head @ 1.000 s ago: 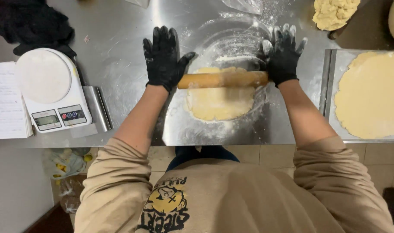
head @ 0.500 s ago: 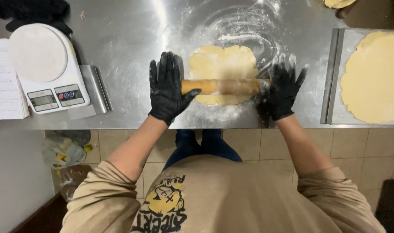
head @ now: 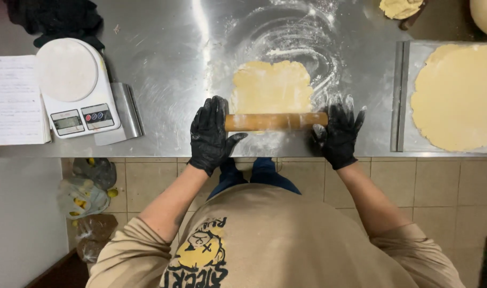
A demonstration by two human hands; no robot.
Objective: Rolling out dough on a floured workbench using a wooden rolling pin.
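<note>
Two gloved hands sit flat on the ends of a wooden rolling pin [head: 276,121]; my left hand [head: 211,134] and my right hand [head: 340,131], both in black gloves dusted with flour, lie open, palms down and fingers spread over the pin rather than closed around it. I judge the pin stiff, fairly light and free to roll, so it is best taken at its two ends, where the palms press now. It lies across the near edge of a pale yellow dough sheet [head: 271,86], which rests on the steel table [head: 168,58] straight ahead of me. That dough looks soft and thin, easy to tear or stick, and its edges are ragged; I would lift it only from beneath, with wide support. Flour [head: 302,37] is smeared on the steel beyond it, which should limit sticking. To the right, well apart, a larger rolled dough round [head: 457,96] lies on a metal tray [head: 402,96], whose raised rim bounds my right side. A lump of dough [head: 399,7] sits at the far edge. To the left stand a white kitchen scale [head: 75,88], a metal bench scraper [head: 123,114] just beside it, a sheet of paper [head: 14,98] and a dark cloth [head: 56,18]. Nothing lies between the hands and the dough
</note>
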